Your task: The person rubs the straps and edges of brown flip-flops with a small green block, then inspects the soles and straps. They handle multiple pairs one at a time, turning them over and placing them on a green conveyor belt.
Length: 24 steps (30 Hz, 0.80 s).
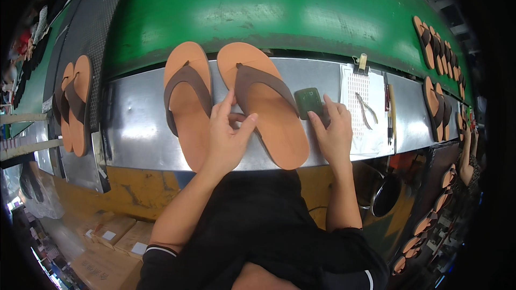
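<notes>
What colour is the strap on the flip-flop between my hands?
The strap is dark brown, seen best in the head view.

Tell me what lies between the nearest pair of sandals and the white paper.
In the head view: a green block, with the right hand at its edge.

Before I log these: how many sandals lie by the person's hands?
2: the left sandal, left of the left hand; the right sandal, between the left and right hand.
</notes>
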Each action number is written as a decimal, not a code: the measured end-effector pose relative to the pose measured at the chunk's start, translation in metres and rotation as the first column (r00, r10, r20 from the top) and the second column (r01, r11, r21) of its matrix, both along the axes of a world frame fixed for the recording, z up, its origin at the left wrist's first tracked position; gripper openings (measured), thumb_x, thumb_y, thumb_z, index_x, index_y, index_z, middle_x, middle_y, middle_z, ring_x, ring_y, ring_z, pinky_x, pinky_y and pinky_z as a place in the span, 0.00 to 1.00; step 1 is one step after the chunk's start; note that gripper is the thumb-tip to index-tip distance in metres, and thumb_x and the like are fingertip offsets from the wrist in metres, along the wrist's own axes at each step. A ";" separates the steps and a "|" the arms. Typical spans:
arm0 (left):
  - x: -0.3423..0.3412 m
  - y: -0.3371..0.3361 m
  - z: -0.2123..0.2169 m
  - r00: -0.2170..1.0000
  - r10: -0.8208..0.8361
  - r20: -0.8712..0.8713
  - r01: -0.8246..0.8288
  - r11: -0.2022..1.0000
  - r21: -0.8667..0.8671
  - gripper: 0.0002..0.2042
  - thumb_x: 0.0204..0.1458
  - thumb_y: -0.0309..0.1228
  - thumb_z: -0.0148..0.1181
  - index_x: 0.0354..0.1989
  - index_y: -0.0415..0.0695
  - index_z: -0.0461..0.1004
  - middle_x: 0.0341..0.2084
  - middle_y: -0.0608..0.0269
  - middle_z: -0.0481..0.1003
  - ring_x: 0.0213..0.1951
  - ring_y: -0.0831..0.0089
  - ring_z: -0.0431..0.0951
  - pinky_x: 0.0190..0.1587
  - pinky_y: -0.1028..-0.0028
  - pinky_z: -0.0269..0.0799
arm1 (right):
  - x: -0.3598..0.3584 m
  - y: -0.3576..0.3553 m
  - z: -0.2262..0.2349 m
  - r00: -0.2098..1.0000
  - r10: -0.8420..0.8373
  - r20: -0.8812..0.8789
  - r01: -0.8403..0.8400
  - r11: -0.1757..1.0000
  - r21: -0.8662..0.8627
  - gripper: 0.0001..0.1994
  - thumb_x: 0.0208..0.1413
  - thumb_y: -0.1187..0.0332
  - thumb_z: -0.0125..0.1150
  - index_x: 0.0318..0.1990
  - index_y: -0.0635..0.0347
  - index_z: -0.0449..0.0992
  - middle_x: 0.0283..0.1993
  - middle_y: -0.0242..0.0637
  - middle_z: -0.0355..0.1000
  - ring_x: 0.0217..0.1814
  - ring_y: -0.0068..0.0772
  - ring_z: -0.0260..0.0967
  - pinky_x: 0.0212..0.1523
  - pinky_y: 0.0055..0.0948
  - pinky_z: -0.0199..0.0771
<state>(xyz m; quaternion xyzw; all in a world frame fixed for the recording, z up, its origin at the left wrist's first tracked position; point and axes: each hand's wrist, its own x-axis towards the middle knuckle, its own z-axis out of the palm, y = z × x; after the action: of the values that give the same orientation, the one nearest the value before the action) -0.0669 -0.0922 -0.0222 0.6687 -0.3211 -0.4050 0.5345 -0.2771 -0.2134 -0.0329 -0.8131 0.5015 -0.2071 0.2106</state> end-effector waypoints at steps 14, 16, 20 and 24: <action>-0.004 0.009 0.003 0.979 0.038 -0.201 -0.042 0.999 -0.014 0.34 0.62 0.25 0.54 0.74 0.39 0.45 0.65 0.51 0.62 0.51 0.78 0.73 0.48 0.77 0.77 | 0.035 0.028 0.006 0.785 0.012 0.619 -0.134 0.980 0.150 0.22 0.61 0.72 0.59 0.61 0.70 0.66 0.43 0.47 0.77 0.34 0.28 0.76 0.35 0.27 0.75; -0.002 0.010 0.003 0.968 0.021 -0.249 -0.029 0.999 -0.027 0.34 0.63 0.26 0.54 0.74 0.40 0.44 0.66 0.51 0.61 0.52 0.78 0.73 0.50 0.76 0.76 | 0.040 0.040 0.009 0.792 0.237 0.563 -0.253 0.966 -0.052 0.24 0.56 0.74 0.62 0.62 0.68 0.68 0.40 0.49 0.77 0.31 0.33 0.77 0.32 0.29 0.76; 0.000 0.011 0.005 0.963 -0.001 -0.270 0.003 1.000 0.005 0.34 0.63 0.26 0.54 0.74 0.40 0.43 0.66 0.52 0.61 0.54 0.77 0.72 0.52 0.75 0.75 | 0.048 0.051 0.009 0.853 0.301 0.427 -0.328 0.945 -0.010 0.30 0.52 0.76 0.66 0.64 0.65 0.67 0.30 0.43 0.73 0.24 0.36 0.71 0.27 0.33 0.71; 0.002 0.012 0.005 0.949 -0.017 -0.315 0.002 0.999 -0.046 0.34 0.64 0.26 0.53 0.75 0.41 0.41 0.67 0.53 0.60 0.54 0.77 0.71 0.53 0.75 0.74 | 0.051 0.048 0.005 0.838 0.376 0.396 -0.377 0.923 -0.079 0.33 0.51 0.75 0.68 0.66 0.63 0.65 0.27 0.39 0.68 0.23 0.36 0.67 0.26 0.34 0.69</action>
<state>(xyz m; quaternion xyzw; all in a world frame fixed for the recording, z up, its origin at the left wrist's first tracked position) -0.0652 -0.0799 -0.0175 0.5815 -0.2438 -0.5020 0.5920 -0.2261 -0.1651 -0.0283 -0.8351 0.2779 -0.3241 0.3470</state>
